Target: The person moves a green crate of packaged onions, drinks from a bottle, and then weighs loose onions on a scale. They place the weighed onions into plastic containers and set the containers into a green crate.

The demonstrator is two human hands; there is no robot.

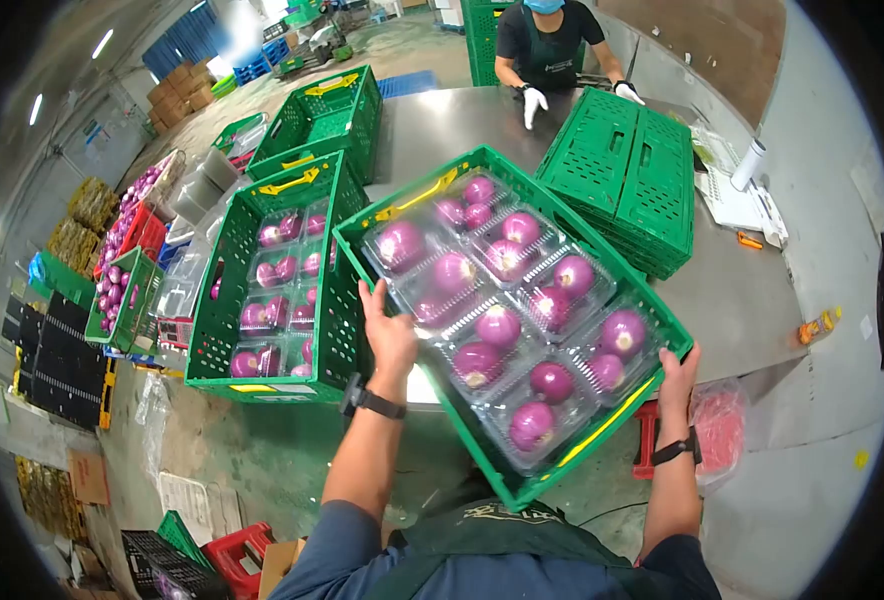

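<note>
The left hand (390,335) and right hand (678,375) each close their fingers over opposite rims of a green crate (507,487) of packed red onions (502,325), held tilted above the steel bench (732,300) edge.

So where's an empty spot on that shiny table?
Bare steel shows on the table right of the held crate, below the folded crates, and near the co-worker. The left side is crowded with the onion-filled crate.
</note>
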